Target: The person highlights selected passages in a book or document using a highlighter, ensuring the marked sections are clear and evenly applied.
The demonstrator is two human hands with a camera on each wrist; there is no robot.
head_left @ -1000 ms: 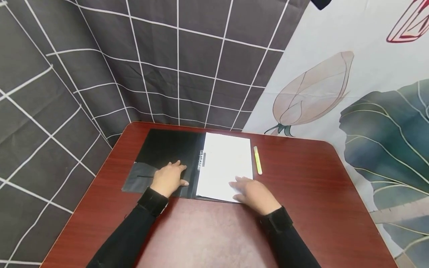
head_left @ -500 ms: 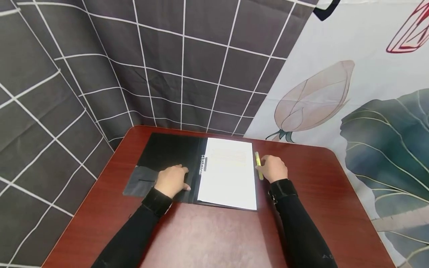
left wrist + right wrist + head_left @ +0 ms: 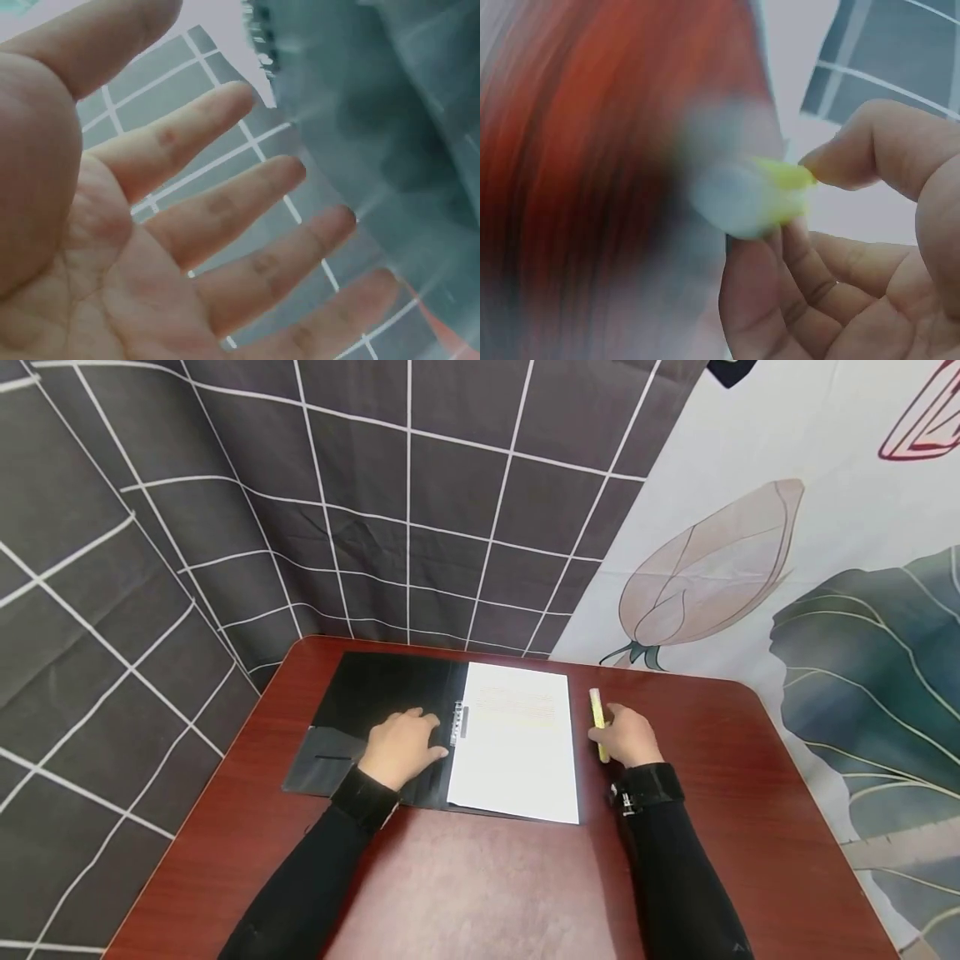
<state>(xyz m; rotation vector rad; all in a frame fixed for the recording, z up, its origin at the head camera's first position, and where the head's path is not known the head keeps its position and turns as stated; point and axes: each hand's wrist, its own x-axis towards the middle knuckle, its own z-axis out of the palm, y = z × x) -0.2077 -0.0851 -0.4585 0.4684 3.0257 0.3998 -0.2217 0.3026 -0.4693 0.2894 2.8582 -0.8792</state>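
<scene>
A black folder (image 3: 390, 681) lies spread flat on the table, with white printed paper (image 3: 513, 752) on its right side beside a metal clip (image 3: 457, 723). My left hand (image 3: 399, 747) is over the folder's left cover; in the left wrist view its fingers (image 3: 225, 210) are straight and spread, holding nothing. To the right of the paper, my right hand (image 3: 632, 739) pinches a yellow highlighter (image 3: 597, 710) between thumb and fingers. The right wrist view shows the highlighter's yellow barrel (image 3: 791, 180) and its blurred pale end close to the camera.
The reddish-brown table (image 3: 705, 752) has rounded far corners. A dark grey cloth with white grid lines (image 3: 450, 485) hangs behind it and to the left. On the right is a white cloth with a flower and leaf print (image 3: 712, 568).
My right hand has moved from the paper's lower right corner to the highlighter and taken hold of it, shifting it slightly right. My left hand has moved a little and its fingers are spread.
</scene>
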